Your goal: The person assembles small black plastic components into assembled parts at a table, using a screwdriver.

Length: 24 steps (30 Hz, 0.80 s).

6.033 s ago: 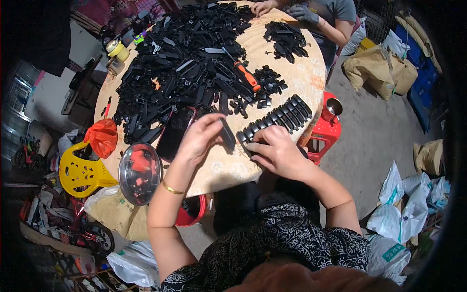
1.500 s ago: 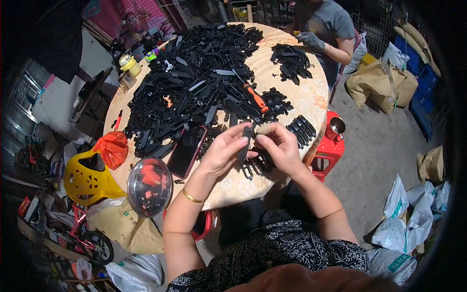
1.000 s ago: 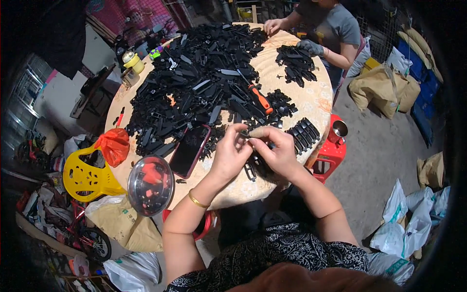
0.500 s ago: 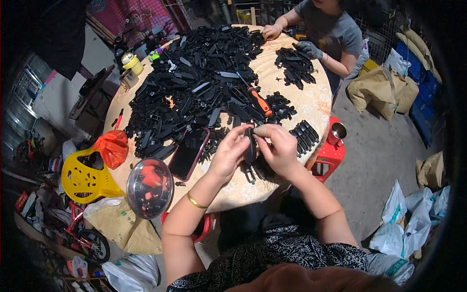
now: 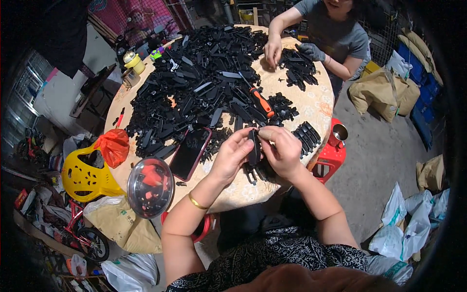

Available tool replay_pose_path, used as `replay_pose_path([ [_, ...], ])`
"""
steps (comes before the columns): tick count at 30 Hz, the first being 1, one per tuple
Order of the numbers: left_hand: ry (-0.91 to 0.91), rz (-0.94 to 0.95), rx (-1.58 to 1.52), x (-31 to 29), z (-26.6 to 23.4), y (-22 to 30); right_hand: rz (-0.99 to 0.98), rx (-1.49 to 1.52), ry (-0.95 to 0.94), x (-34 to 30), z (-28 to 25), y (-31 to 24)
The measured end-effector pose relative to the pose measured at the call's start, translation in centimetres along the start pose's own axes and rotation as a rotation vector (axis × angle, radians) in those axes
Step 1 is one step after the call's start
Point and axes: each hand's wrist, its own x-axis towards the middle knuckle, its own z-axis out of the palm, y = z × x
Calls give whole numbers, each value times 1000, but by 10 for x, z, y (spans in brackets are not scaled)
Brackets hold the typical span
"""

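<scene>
Between my two hands, over the near edge of the round table, is a long black plastic part (image 5: 254, 152). My left hand (image 5: 232, 155) grips it from the left, thumb against its face. At its upper end the fingers of my right hand (image 5: 281, 148) are pinched; any small piece in them is hidden. Below the hands a black frame-like piece (image 5: 251, 176) lies at the table edge. A row of similar black parts (image 5: 307, 137) lies just right of my right hand. A big heap of black plastic parts (image 5: 194, 82) spreads beyond my hands.
An orange-handled screwdriver (image 5: 262, 103) lies on the heap's right side. Left of my arm are a phone (image 5: 190, 155) and a clear bowl (image 5: 151, 194) with red pieces. A co-worker (image 5: 331, 39) reaches toward a smaller pile (image 5: 300, 70). A metal cup (image 5: 339, 134) stands on a red stool (image 5: 332, 158).
The co-worker's bare hand has come nearer across the table, beside the smaller pile. My hands stay almost in place; the long black part is slightly shifted, with my right fingers still at its upper end.
</scene>
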Motion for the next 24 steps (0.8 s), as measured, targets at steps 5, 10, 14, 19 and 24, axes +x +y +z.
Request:
replay_pose_path([
  [5, 49, -12, 28, -1, 3, 1, -50, -7, -15, 1, -3, 2],
  [10, 65, 8, 51, -3, 4, -1, -70, 1, -2, -1, -5, 0],
  [14, 64, 23, 48, -2, 5, -1, -75, -9, -7, -1, -5, 0],
  [19, 66, 25, 101, -2, 2, 1, -46, -26, -59, -1, -5, -3],
  [24, 68, -1, 93, -3, -1, -1, 11, 0, -244, 4, -17, -9],
])
